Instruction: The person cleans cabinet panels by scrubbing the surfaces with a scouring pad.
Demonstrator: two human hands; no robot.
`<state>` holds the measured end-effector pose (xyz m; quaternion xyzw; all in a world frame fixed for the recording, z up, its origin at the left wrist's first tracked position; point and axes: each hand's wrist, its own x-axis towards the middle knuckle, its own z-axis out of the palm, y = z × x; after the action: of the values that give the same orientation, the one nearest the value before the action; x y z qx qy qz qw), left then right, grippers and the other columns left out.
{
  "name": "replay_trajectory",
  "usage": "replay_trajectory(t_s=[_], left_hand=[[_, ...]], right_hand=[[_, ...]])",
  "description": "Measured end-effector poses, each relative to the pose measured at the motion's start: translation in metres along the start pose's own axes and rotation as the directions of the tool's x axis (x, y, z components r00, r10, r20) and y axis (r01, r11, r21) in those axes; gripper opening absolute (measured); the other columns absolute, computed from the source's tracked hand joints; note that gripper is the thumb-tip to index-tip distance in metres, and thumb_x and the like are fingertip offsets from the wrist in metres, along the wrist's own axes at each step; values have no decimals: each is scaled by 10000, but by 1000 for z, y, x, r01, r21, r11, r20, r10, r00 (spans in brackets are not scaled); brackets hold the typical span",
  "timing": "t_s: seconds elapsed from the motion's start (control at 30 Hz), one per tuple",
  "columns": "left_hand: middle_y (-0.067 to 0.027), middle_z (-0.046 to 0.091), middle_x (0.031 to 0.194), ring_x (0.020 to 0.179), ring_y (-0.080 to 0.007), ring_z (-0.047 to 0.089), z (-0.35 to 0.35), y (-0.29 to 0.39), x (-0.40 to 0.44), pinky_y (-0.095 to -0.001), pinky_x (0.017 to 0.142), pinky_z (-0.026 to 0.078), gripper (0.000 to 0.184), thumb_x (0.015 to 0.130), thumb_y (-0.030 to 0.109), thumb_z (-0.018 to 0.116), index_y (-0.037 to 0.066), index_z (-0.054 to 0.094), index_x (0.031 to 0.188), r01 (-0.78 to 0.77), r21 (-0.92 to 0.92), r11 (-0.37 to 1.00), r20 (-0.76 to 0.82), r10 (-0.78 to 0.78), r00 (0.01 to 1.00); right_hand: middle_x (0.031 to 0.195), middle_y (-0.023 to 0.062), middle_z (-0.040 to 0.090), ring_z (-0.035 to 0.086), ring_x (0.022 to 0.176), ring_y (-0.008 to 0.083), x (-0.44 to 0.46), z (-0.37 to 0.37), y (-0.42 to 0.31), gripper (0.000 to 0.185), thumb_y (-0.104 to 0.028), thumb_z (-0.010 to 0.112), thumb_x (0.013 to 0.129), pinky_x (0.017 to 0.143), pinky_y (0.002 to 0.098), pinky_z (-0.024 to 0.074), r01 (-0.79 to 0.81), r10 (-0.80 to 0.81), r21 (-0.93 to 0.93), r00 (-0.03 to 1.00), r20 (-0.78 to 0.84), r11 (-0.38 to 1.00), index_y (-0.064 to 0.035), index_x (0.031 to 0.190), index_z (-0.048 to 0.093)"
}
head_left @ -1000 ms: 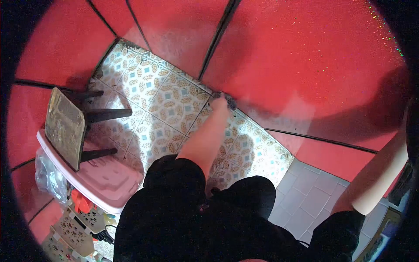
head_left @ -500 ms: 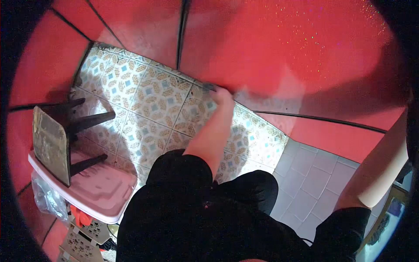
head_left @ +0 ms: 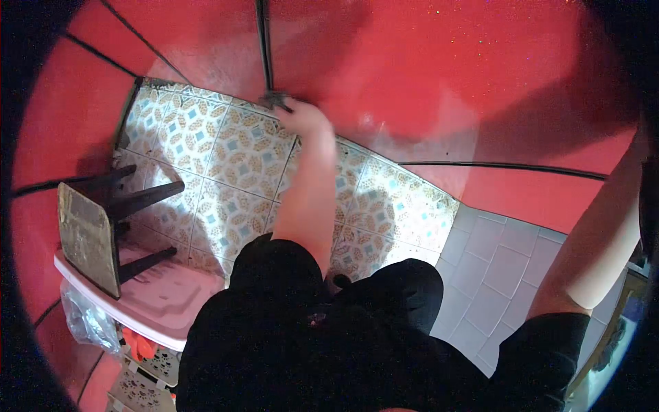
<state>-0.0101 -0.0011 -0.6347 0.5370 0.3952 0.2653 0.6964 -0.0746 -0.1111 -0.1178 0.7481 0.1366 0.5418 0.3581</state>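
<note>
My left hand (head_left: 302, 118) is at the seam where the red wall (head_left: 412, 82) meets the patterned tiles (head_left: 250, 151). Its fingers are closed round a small dark object (head_left: 276, 101), blurred, whose kind I cannot make out. This object touches or nearly touches the foot of the wall, beside a dark vertical seam. The bare right forearm (head_left: 594, 254) stretches up along the right edge of the picture; the hand at its end lies outside the view.
On the left, a dark wooden stool (head_left: 89, 237) lies tipped over on a pink plastic lid (head_left: 175, 302). A clear plastic bag (head_left: 86, 319) hangs below it, near a beige rack (head_left: 141, 391). Plain grey tiles (head_left: 491, 275) cover the floor at right, beside a framed glass surface (head_left: 614, 343).
My left hand has moved left and up along the foot of the wall, carrying the dark object with it. The view has shifted slightly; the right arm keeps nearly the same pose.
</note>
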Motion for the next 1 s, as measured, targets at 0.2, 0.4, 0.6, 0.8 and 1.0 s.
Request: replay_trajectory(t_s=[0.2, 0.4, 0.6, 0.8, 1.0], left_hand=[[-191, 587, 1085, 926, -291, 566, -52, -70, -180, -426, 805, 483, 339, 930, 263, 447, -10, 545, 1105, 965, 259, 39, 392, -917, -68], [-129, 564, 1127, 885, -262, 558, -15, -13, -21, -425, 766, 489, 376, 936, 318, 430, 36, 504, 1174, 855, -201, 477, 455, -728, 513], [-276, 487, 1277, 1019, -323, 573, 6, 33, -27, -350, 911, 437, 429, 949, 145, 466, -95, 400, 1299, -63, -46, 997, 29, 65, 997], [-126, 617, 1088, 920, -275, 601, -40, -73, -206, -398, 795, 519, 335, 938, 276, 390, 62, 561, 1131, 944, 319, 81, 581, -804, -128], [-111, 599, 972, 864, -244, 581, -42, 87, -205, -401, 725, 507, 272, 939, 212, 420, 50, 544, 1119, 884, 317, 342, 794, -606, -50]], right_hand=[[1351, 299, 275, 304, 1252, 411, -5, 1, 5, 750, -449, 367, 878, 1029, 500, 207, 4, -4, 3, 1000, 17, 1000, 86, 1370, 182], [1346, 283, 292, 311, 1251, 399, -7, 2, 15, 736, -436, 388, 868, 1031, 490, 208, -6, 7, -22, 1000, 30, 1000, 74, 1366, 207], [1342, 268, 308, 319, 1249, 388, -10, 2, 19, 723, -423, 409, 857, 1034, 481, 210, -37, 38, -6, 999, 33, 999, 63, 1362, 231], [1337, 252, 325, 326, 1248, 377, -14, 0, 19, 711, -410, 430, 847, 1037, 472, 212, -5, 5, -7, 1000, 24, 1000, 52, 1359, 256], [1332, 236, 342, 333, 1247, 365, -16, 5, 23, 699, -396, 451, 836, 1040, 462, 213, -28, 28, -11, 1000, 7, 1000, 40, 1355, 281]])
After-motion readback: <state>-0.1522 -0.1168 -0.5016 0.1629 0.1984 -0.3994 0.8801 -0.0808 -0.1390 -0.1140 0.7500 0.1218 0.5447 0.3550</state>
